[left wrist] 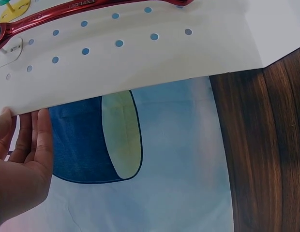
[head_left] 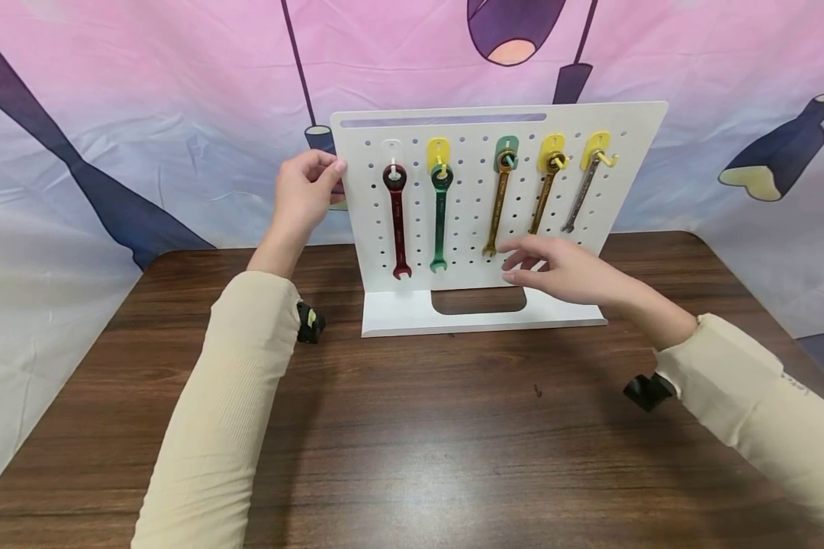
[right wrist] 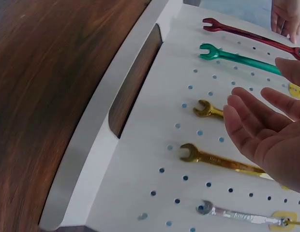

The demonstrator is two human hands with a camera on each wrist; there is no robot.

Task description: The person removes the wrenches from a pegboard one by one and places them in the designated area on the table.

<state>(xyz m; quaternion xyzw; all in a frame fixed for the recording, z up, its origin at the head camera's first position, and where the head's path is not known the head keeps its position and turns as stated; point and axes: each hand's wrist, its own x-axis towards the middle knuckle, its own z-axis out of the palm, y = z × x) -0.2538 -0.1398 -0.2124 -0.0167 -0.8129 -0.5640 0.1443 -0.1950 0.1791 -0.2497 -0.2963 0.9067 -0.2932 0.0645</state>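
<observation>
My left hand point(head_left: 304, 191) pinches the left edge of a white pegboard stand point(head_left: 398, 313), thumb in front and fingers behind. Five hooks carry hanging combination wrenches. From the left they are a red wrench point(head_left: 398, 221), a green wrench point(head_left: 440, 221), a gold wrench point(head_left: 498, 206), another gold wrench point(head_left: 542, 202) and a silver wrench point(head_left: 581, 198). My right hand point(head_left: 556, 267) is in front of the board by the gold wrenches' lower ends. Its fingers are loosely bent with nothing between them, and in the right wrist view point(right wrist: 271, 130) the hand overlaps the gold wrenches.
The stand rests on a dark brown wooden table point(head_left: 412, 427), with a handle-shaped cutout in its lower part. A printed pink and blue cloth point(head_left: 199, 152) hangs behind. Small black devices point(head_left: 648, 390) sit at both sleeve cuffs.
</observation>
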